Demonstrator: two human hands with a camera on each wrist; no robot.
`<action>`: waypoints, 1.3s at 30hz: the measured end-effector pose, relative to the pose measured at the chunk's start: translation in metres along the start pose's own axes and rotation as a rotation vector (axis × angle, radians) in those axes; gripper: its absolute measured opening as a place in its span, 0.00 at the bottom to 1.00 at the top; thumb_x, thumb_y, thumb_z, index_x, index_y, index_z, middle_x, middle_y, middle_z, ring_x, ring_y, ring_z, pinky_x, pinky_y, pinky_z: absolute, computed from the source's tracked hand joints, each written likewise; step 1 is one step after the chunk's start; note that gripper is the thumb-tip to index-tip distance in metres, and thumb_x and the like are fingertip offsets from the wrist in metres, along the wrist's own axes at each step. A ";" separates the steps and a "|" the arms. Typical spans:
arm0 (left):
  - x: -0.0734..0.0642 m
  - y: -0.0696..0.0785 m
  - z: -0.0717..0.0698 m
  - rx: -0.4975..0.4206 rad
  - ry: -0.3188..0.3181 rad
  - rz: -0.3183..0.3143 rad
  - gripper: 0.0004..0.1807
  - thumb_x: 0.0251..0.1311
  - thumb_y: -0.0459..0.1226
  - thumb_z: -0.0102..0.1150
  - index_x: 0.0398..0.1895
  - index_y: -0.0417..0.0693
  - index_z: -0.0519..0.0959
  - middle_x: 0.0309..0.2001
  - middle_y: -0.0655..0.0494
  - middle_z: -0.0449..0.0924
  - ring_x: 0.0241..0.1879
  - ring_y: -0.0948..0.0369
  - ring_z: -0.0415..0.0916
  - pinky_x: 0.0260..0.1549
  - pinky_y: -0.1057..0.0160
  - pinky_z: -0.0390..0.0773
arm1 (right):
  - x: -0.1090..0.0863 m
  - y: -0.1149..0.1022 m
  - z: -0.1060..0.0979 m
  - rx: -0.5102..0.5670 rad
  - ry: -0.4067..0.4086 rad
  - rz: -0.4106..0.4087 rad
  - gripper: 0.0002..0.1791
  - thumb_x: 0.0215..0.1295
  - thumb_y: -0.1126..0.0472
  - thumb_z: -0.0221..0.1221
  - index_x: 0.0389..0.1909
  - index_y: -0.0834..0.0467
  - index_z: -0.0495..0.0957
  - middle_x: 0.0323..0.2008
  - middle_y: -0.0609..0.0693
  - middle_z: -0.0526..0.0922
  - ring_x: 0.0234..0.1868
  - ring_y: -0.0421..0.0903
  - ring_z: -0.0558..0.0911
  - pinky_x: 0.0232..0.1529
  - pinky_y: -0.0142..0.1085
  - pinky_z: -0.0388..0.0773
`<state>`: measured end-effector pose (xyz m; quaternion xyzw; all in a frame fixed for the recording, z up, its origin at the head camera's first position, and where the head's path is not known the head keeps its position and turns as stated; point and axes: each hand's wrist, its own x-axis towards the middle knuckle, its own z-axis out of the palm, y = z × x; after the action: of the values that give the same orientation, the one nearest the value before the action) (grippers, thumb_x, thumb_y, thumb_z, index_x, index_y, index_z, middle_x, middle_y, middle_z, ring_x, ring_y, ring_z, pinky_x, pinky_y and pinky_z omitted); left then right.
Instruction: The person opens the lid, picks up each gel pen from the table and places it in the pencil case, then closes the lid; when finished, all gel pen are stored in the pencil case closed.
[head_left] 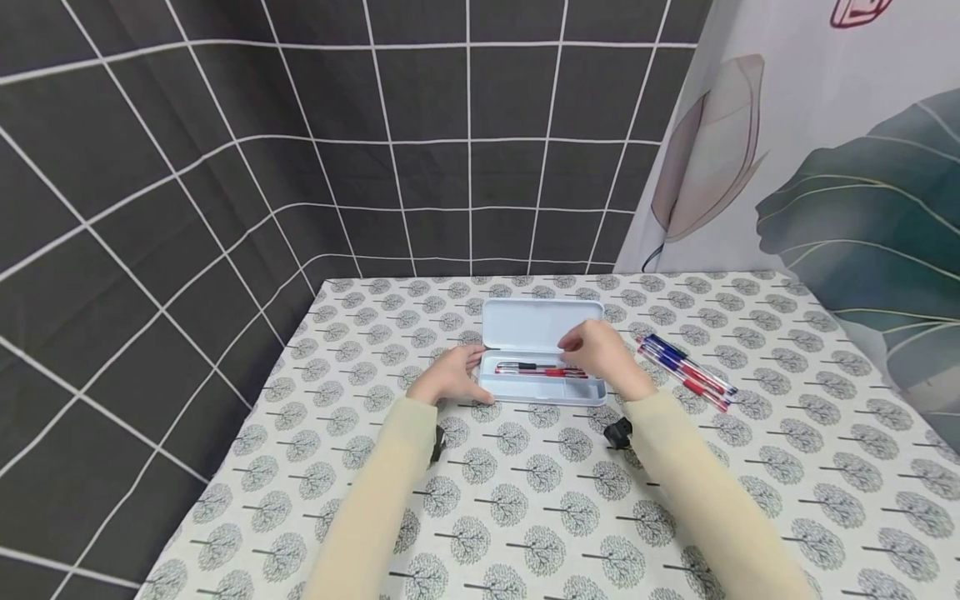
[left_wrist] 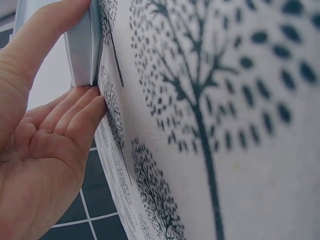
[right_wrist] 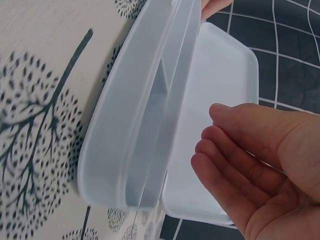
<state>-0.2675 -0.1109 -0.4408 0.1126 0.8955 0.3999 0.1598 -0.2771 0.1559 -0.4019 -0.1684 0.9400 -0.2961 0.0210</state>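
Note:
A light blue pencil case (head_left: 540, 398) lies on the table with its lid (head_left: 525, 321) swung back. Inside its long rear compartment are a black pen (head_left: 517, 365) and a red pen (head_left: 551, 372). My left hand (head_left: 450, 373) holds the case's left end, thumb at the front corner and fingers toward the back; the left wrist view shows the fingertips against the case wall (left_wrist: 82, 55). Above the right part of the case, my right hand (head_left: 597, 352) hangs with loosely bent fingers (right_wrist: 225, 170) and nothing between them, overlapping the lid in the right wrist view.
Several pens (head_left: 686, 369) with blue and red caps or grips lie in a loose bundle to the right of the case. A tree-patterned cloth (head_left: 525, 500) covers the table. Behind stands a dark gridded curtain (head_left: 427, 167), with a leaf-printed curtain (head_left: 795, 125) at the right.

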 end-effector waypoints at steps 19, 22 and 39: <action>-0.002 0.000 -0.001 -0.020 0.009 -0.009 0.57 0.33 0.35 0.81 0.72 0.37 0.60 0.71 0.44 0.64 0.69 0.51 0.65 0.70 0.58 0.65 | -0.021 0.032 -0.015 0.019 0.026 0.056 0.12 0.59 0.65 0.65 0.43 0.65 0.85 0.39 0.60 0.87 0.37 0.50 0.85 0.40 0.42 0.86; -0.001 -0.001 0.000 -0.033 0.007 -0.013 0.57 0.33 0.34 0.81 0.71 0.37 0.60 0.71 0.44 0.64 0.70 0.50 0.65 0.70 0.58 0.65 | -0.024 0.034 -0.018 0.032 0.015 0.081 0.12 0.60 0.64 0.64 0.44 0.65 0.85 0.40 0.60 0.87 0.37 0.49 0.85 0.39 0.41 0.85; 0.000 0.000 0.002 -0.017 0.005 -0.017 0.57 0.34 0.35 0.81 0.72 0.38 0.59 0.72 0.45 0.63 0.70 0.51 0.64 0.70 0.59 0.64 | -0.040 0.061 -0.047 -0.036 0.004 0.121 0.14 0.60 0.64 0.63 0.46 0.67 0.83 0.41 0.62 0.86 0.39 0.54 0.84 0.45 0.49 0.83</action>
<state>-0.2673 -0.1097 -0.4417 0.1024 0.8933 0.4066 0.1617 -0.2643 0.2414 -0.3998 -0.1108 0.9537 -0.2776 0.0339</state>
